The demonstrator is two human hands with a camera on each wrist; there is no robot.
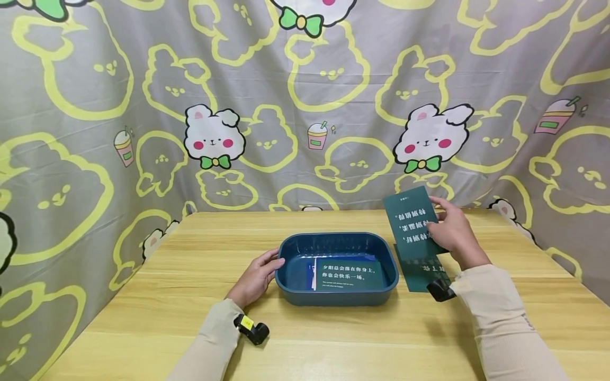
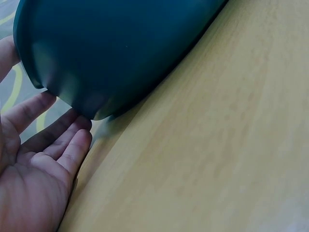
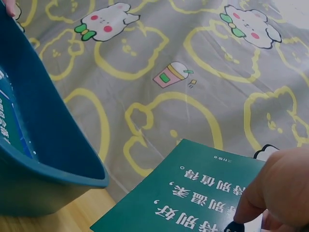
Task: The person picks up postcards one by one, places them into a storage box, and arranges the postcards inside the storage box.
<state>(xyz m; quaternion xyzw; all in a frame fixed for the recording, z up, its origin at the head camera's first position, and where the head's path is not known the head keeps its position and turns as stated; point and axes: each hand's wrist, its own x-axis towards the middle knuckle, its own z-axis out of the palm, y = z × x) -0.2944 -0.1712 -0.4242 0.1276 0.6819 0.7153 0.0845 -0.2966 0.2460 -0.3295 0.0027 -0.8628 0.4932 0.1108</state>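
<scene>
My left hand [image 1: 254, 278] holds the left end of a dark teal plastic basin [image 1: 333, 299], its thumb over the rim. In the left wrist view, the fingers [image 2: 77, 145] touch the basin's outer wall [image 2: 120, 43]. To the right, my right hand [image 1: 455, 230] pinches a green card [image 1: 410, 217] by its right edge, thumb on the printed face; white Chinese lettering on it appears upside down. A second green card [image 1: 416, 280] lies on the table below, partly covered by the held one. Inside the basin is a green printed card [image 1: 352, 286], overlapping blue and white-edged ones.
The light wood table [image 1: 190, 328] carries the basin near its middle. Behind it hangs a grey curtain [image 1: 267, 190] with yellow outlines and white cartoon rabbits, which also runs along both sides. Black wrist cameras [image 1: 254, 332] sit at both beige sleeves [image 1: 500, 312].
</scene>
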